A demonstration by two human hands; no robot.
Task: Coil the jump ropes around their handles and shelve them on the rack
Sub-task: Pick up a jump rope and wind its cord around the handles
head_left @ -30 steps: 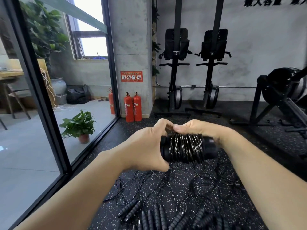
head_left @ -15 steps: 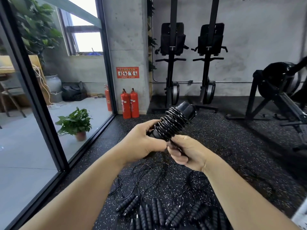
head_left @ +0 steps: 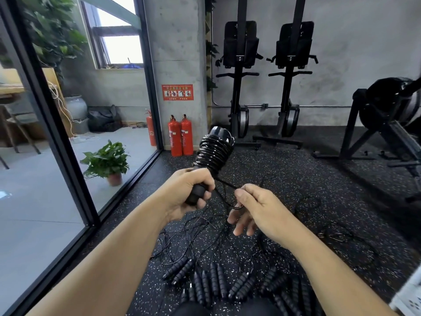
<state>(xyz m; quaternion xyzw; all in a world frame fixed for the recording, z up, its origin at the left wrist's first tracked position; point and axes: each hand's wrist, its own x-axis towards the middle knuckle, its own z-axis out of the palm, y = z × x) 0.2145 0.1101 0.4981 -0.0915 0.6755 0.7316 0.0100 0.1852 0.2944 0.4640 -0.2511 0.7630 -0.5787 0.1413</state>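
While the speckled rubber floor (head_left: 284, 179) lies strewn with loose jump ropes (head_left: 218, 281), the left hand (head_left: 189, 192) has its grip curled round the tilted rope-wound handles (head_left: 214, 153), held above the floor; the right hand (head_left: 257, 206) has its grip pinching the cord's loose end (head_left: 227, 184).

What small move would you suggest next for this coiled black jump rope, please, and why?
Probably swing the right hand up to lay the loose loop of thin black cord it pinches as one more turn around the cord-wrapped black handles, which the left hand grips at their lower end.
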